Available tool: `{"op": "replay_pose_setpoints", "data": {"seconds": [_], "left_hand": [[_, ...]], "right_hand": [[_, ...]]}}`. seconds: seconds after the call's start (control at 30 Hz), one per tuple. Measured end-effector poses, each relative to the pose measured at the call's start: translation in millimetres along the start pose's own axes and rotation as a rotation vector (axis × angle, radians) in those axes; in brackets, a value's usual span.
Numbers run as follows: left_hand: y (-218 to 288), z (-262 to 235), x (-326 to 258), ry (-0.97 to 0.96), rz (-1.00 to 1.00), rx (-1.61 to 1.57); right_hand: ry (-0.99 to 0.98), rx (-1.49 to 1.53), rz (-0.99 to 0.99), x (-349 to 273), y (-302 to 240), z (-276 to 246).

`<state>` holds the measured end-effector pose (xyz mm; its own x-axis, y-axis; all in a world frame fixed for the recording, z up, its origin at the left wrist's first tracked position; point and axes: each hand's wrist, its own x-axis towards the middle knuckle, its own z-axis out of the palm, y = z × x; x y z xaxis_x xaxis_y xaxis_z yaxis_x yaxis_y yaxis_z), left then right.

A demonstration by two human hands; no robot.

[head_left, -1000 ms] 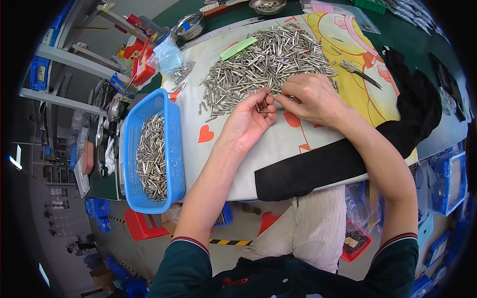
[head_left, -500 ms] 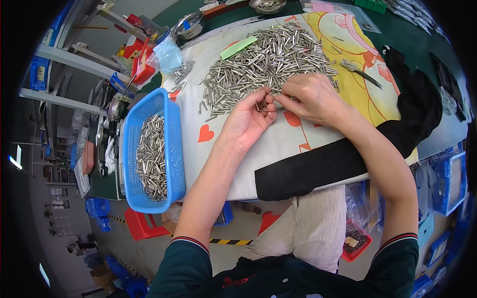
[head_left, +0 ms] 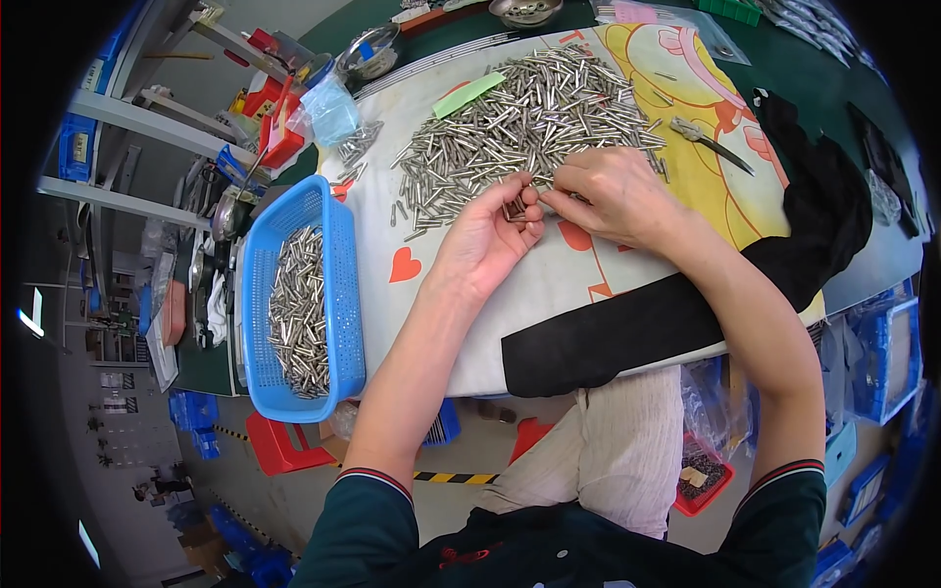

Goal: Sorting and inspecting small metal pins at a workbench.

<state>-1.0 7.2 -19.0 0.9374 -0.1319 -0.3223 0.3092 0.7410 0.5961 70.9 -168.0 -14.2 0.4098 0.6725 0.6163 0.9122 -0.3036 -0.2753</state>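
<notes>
A wide heap of small metal pins [head_left: 529, 108] covers the far part of the cloth, with a green paper strip [head_left: 469, 95] on top. At the heap's near edge, my left hand [head_left: 487, 227] has its palm turned up and its fingers curled around a few metal pins. Against its fingertips, my right hand [head_left: 618, 196] is closed in a pinch; whatever lies between its thumb and finger is too small or hidden to make out. To the left stands a blue plastic basket [head_left: 345, 294] holding many similar pins.
A black sleeve-like cloth [head_left: 618, 333] lies along the near edge and up the right side. Dark-handled pliers [head_left: 711, 145] rest right of the heap. Behind the basket are a clear bag [head_left: 331, 110] and a metal bowl [head_left: 371, 49]. A printed cloth [head_left: 402, 314] covers the table.
Both hands stay at nearly the same place, fingertips together, with only a slight shift of the right hand's fingers.
</notes>
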Motion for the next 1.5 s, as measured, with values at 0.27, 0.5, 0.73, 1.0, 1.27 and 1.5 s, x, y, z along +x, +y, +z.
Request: {"op": "replay_pose_setpoints", "data": {"seconds": [0.27,0.5,0.73,1.0,1.27,1.5], "left_hand": [[-0.6,-0.7,0.4,0.004,-0.004,-0.012],[-0.4,-0.7,0.1,0.003,-0.007,-0.031],[-0.1,-0.6,0.0,-0.003,-0.005,-0.026],[-0.2,1.0,-1.3,0.032,0.009,-0.02],[-0.2,0.6,-1.1,0.02,0.004,-0.024],[-0.5,0.2,-0.4,0.005,-0.002,-0.03]], "right_hand": [[-0.023,-0.013,0.013,-0.9,2.4,0.1],[-0.065,-0.023,0.038,-0.8,1.0,-0.6],[-0.077,-0.017,0.041,-0.8,0.6,-1.4],[-0.115,-0.022,0.06,-1.6,2.0,-0.9],[-0.132,-0.039,0.089,-1.7,0.3,-2.1],[-0.155,-0.044,0.104,-1.9,0.1,-3.0]]}}
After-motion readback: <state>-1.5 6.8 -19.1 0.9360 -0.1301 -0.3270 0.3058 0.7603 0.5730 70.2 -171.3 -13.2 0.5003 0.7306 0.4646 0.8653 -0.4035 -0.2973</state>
